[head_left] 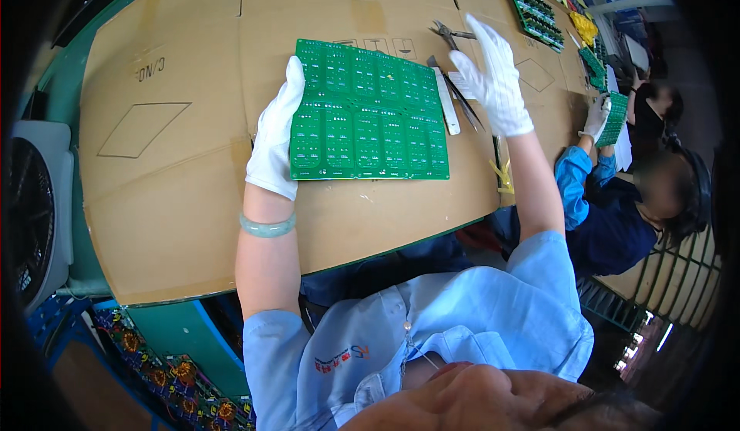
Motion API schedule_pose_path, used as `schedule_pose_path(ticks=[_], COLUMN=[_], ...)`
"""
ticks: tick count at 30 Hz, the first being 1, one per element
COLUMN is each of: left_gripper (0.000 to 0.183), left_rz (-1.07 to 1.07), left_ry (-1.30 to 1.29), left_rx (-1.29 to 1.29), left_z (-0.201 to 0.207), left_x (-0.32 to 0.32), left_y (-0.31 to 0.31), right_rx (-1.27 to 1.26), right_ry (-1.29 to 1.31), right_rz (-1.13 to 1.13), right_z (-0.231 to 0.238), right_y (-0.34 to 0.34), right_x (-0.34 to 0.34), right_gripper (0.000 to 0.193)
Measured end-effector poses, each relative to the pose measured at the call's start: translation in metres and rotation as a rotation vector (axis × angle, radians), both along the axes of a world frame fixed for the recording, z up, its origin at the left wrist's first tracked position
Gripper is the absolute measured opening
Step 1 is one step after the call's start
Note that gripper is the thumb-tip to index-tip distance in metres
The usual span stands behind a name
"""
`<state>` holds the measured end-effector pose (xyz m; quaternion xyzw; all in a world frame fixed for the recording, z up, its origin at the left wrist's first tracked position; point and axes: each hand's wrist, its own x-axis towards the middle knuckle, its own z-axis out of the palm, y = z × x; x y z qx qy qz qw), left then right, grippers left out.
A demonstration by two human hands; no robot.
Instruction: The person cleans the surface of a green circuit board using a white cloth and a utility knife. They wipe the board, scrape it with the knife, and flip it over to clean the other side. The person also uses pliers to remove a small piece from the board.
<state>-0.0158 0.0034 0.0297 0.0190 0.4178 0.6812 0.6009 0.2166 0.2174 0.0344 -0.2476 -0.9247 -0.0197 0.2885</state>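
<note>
A green circuit board panel [370,111], printed with rows of repeated white-marked sections, is in front of me over the cardboard. My left hand [274,134], in a white glove, grips its left edge with the thumb on top; the other fingers are hidden. On the right, my gloved right hand [493,80] is apart from the panel, fingers stretched and holding nothing. Close to it lie cutting pliers [445,36], dark tweezers [467,107] and a slim white-handled tool [447,103] beside the panel's right edge.
Brown cardboard [169,223] covers the table. A grey fan [38,207] stands at the left. Populated boards [534,15] lie at the far right, where a co-worker in blue sleeves [574,184] holds a green board [614,119]. Yellow ties [504,177] hang by the table's edge.
</note>
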Motion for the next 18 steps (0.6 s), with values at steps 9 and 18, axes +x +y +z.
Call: schedule_pose_path(ticks=[9, 18], left_gripper=[0.05, 0.072], left_rz=[0.027, -0.074], left_ry=[-0.065, -0.214], left_rx=[0.145, 0.301], left_z=[-0.013, -0.005], left_x=[-0.007, -0.015], left_y=[-0.003, -0.009], right_rx=[-0.25, -0.214], right_ry=[-0.072, 0.086], right_rz=[0.353, 0.623], right_z=[0.02, 0.039], right_y=[-0.088, -0.086], right_x=[0.028, 0.004], right_gripper=[0.039, 0.044])
